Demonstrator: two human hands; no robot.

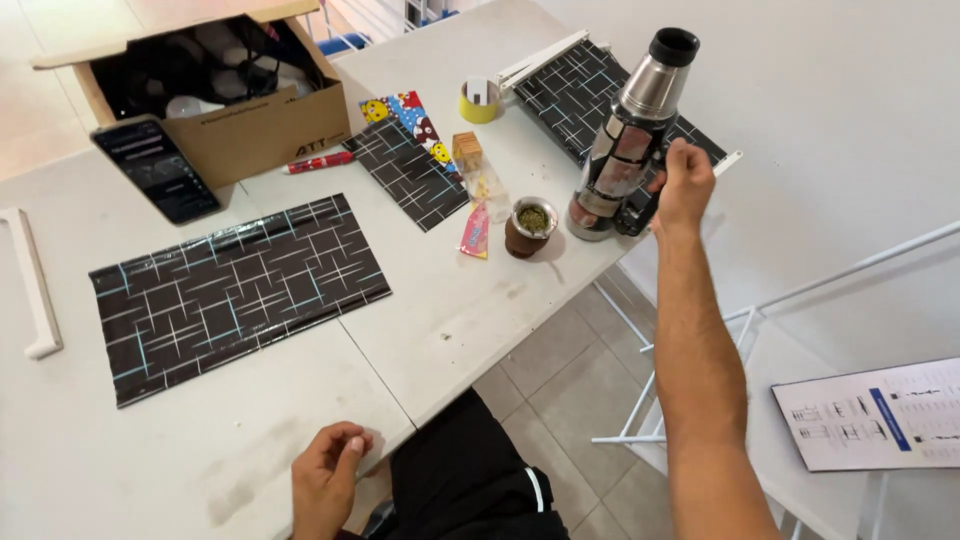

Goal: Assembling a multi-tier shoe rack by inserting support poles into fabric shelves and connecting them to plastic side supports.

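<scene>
White tabletop (pixel 480 310), smudged, over a grey tiled floor (pixel 560 385). Nearest: left hand (pixel 325 478) resting on the table's near edge, fingers curled loosely under, holding nothing. Beyond it, a large black sheet with a pale line pattern (pixel 235 290) lies flat. Right arm stretched out over the floor gap; right hand (pixel 685 185) closed around the handle of a steel flask (pixel 625 140), which stands tilted on the table's right edge, black cap at top. Just left of the flask, a small brown cup filled with green herb (pixel 530 225), with a pink packet (pixel 476 232) beside it. Farther: smaller patterned sheet (pixel 405 170), yellow tape roll (pixel 479 100), red pen (pixel 318 162). Far left: phone (pixel 157 168) leaning against an open cardboard box (pixel 240 120).
</scene>
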